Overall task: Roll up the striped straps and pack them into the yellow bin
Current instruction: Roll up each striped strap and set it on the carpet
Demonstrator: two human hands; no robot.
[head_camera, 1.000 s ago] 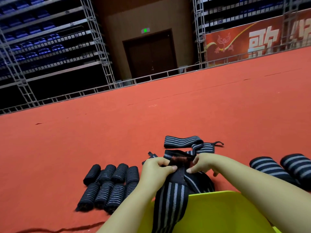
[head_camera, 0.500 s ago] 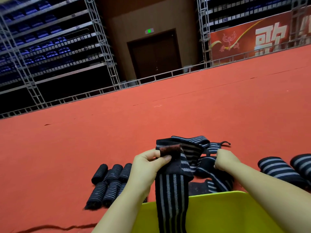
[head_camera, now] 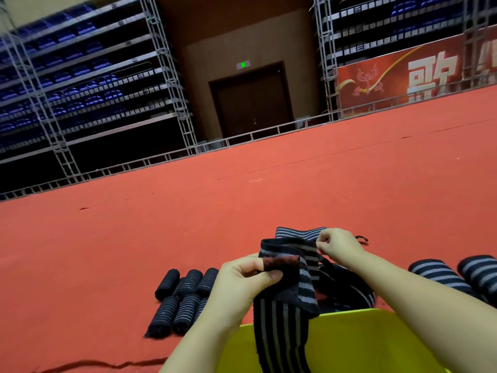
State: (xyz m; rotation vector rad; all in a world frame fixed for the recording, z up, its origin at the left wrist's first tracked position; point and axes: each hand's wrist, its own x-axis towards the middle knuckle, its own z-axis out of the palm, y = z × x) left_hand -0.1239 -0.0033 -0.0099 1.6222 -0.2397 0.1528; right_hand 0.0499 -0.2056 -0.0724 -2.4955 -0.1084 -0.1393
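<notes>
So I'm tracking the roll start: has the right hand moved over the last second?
Yes. The right hand left the left hand, moving up and right toward the flat strap.

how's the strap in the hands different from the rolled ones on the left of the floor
The held strap is unrolled, hanging over the yellow bin; the rolled straps are tight cylinders lying on the red floor. The held one shows a reddish patch at its end; the rolls show none. Both are black with grey stripes.
</notes>
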